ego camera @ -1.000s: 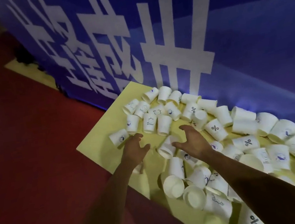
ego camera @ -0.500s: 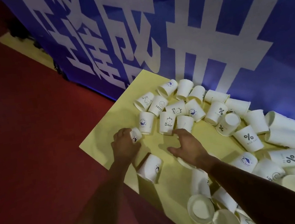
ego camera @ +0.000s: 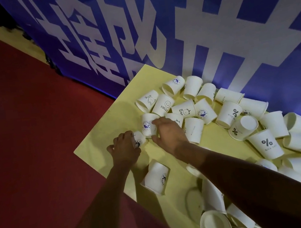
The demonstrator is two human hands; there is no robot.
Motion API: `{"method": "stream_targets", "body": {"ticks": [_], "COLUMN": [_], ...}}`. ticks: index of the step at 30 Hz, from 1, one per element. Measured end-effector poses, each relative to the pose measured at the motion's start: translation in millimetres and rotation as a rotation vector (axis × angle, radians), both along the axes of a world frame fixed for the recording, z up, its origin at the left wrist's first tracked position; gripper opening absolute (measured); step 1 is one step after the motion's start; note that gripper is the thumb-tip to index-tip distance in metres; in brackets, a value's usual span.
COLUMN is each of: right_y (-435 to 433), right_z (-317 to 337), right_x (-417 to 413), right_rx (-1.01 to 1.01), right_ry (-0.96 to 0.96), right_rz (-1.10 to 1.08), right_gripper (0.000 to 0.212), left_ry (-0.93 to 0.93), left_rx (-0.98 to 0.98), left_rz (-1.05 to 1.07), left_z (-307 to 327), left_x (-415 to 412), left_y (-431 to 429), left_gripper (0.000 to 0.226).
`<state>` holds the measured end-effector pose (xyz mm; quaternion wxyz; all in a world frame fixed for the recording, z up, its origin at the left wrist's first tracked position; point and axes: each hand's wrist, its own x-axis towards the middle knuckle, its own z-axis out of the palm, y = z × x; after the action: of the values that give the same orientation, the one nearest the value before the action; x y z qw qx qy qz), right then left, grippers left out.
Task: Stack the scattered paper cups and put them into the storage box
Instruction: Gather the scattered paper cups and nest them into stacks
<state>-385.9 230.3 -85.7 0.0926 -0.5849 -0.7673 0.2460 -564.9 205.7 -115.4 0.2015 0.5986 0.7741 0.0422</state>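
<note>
By the yellow table's (ego camera: 100, 132) left corner, the left hand (ego camera: 125, 149) grips a small white paper cup (ego camera: 139, 139) and the right hand (ego camera: 167, 132) arches open over a blue-badged paper cup (ego camera: 147, 124), which a clumsy grab could knock floorward.

Worn on the head, above the left end of the yellow table (ego camera: 100, 132); tilted forward and down; close enough to read prints on paper cups (ego camera: 164, 104); wide, taking in red floor (ego camera: 34, 149) leftward, blue banner (ego camera: 260, 21) behind.
</note>
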Motion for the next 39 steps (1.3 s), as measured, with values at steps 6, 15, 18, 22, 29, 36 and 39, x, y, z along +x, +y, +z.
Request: {"method": "stream_targets", "body": {"ticks": [6, 15, 18, 22, 29, 36, 39], "right_y": [14, 27, 19, 13, 3, -13, -15], "right_z": [-14, -22, -24, -28, -35, -38, -27], "right_x": [-16, -36, -35, -32, -40, -50, -43], "right_rx": [0.084, 0.064, 0.055, 0.012, -0.103, -0.201, -0.198], "right_ry": [-0.072, -0.085, -0.062, -0.029, 0.112, 0.364, 0.408], "right_rz": [-0.001, -0.003, -0.016, -0.034, -0.12, -0.243, -0.246], "right_gripper": [0.056, 0.057, 0.066, 0.07, 0.065, 0.071, 0.082], "left_ry": [-0.075, -0.393, -0.504, -0.531, -0.522, -0.517, -0.528], "left_rx": [-0.018, 0.054, 0.067, 0.067, 0.07, 0.085, 0.126], "left_rz": [0.144, 0.286, 0.334, 0.359, 0.375, 0.346, 0.363], "left_z": [5, 7, 7, 5, 5, 13, 23], "left_x": [-8, -16, -15, -13, -19, -23, -21], "left_y": [-4, -20, -22, -29, -41, -50, -50], "left_gripper": [0.067, 0.072, 0.077, 0.081, 0.081, 0.078, 0.076]}}
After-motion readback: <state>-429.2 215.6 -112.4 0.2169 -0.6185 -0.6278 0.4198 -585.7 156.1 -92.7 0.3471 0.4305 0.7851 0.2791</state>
